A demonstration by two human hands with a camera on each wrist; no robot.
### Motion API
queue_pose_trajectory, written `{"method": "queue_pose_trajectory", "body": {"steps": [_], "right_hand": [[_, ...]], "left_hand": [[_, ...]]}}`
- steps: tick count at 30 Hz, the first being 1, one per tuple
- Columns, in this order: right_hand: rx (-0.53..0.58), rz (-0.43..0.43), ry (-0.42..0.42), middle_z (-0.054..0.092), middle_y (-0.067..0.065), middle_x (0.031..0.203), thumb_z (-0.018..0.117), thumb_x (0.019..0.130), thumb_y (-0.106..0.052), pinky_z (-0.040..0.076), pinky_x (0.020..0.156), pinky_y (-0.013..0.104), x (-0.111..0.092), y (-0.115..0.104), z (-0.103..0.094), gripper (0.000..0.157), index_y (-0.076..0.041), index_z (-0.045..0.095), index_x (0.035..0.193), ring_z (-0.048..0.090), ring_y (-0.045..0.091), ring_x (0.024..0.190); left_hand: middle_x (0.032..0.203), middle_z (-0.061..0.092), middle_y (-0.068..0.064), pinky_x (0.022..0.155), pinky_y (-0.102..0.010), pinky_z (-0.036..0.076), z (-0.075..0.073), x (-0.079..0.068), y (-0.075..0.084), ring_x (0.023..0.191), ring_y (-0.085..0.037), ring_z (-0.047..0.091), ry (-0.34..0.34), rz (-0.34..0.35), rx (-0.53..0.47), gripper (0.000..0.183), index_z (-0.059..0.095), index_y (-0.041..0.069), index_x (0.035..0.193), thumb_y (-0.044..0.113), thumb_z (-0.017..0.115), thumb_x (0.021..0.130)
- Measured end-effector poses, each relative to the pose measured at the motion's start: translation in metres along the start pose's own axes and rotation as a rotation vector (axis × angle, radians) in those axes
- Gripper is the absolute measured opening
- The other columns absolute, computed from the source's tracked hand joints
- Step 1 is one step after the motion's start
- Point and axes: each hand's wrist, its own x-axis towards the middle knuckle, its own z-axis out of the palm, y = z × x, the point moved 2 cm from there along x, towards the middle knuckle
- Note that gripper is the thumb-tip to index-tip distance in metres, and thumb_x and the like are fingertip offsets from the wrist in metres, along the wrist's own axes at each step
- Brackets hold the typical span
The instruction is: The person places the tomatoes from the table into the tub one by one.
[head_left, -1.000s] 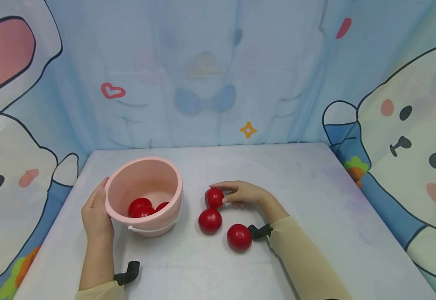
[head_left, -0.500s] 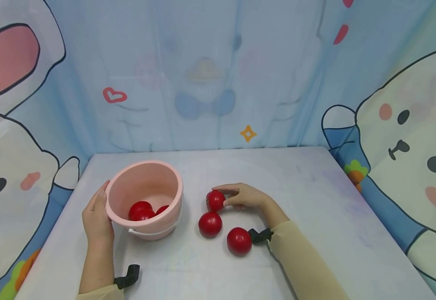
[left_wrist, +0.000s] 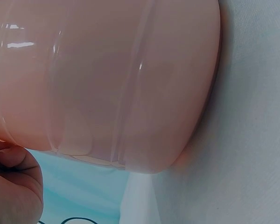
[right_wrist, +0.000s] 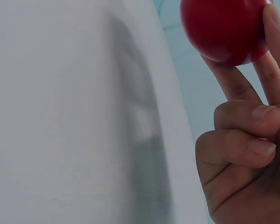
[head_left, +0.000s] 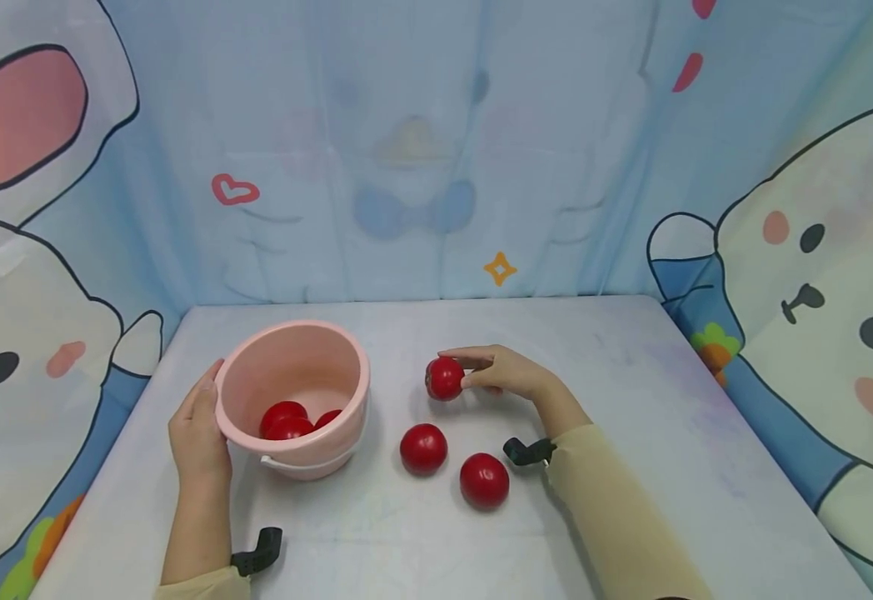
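In the head view, my left hand [head_left: 200, 433] holds the left side of a pink bucket [head_left: 297, 458] at its rim. The bucket stands on the table, tilted slightly toward me, and several red tomatoes [head_left: 283, 412] lie in its bottom. In the left wrist view, curled fingers [left_wrist: 18, 163] meet the bucket's wall near the rim. My right hand [head_left: 507, 372] pinches a shiny red tomato [head_left: 444, 379] between thumb and fingertips. In the right wrist view, this tomato [right_wrist: 224, 28] is raised off the table, with the other fingers folded toward the palm.
Two more tomatoes sit on the white table [head_left: 594, 350]: one nearer the bucket [head_left: 423, 449], another [head_left: 484, 482] by the right wrist's black camera mount [head_left: 529, 452]. A white handle [head_left: 312, 465] hangs at the bucket's front. A blue cartoon curtain [head_left: 406, 150] closes off the back.
My right hand has lifted the pinched tomato up and slightly to the right, away from the one beside it. The left hand and the bucket hold their place.
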Motion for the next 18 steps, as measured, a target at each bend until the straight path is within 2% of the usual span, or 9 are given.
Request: {"method": "queue_pose_trajectory", "body": {"steps": [9, 18], "right_hand": [[-0.014, -0.040, 0.008, 0.064, -0.002, 0.130, 0.074, 0.086, -0.039, 0.033, 0.047, 0.033, 0.006, -0.032, -0.024, 0.052, -0.041, 0.057, 0.136, 0.035, 0.017, 0.051], [-0.015, -0.098, -0.004, 0.064, 0.000, 0.129, 0.072, 0.088, -0.034, 0.030, 0.047, 0.025, 0.013, -0.080, -0.043, 0.053, -0.039, 0.056, 0.138, 0.032, 0.016, 0.050]], "left_hand": [[0.144, 0.056, 0.010, 0.091, -0.012, 0.052, 0.000, 0.000, 0.000, 0.138, -0.014, 0.047, -0.007, 0.003, -0.047, 0.040, 0.064, 0.033, 0.132, 0.050, 0.054, 0.098], [0.144, 0.056, 0.010, 0.091, -0.012, 0.051, 0.000, 0.000, -0.001, 0.139, -0.013, 0.046, -0.008, -0.001, -0.042, 0.040, 0.064, 0.033, 0.132, 0.052, 0.055, 0.097]]}}
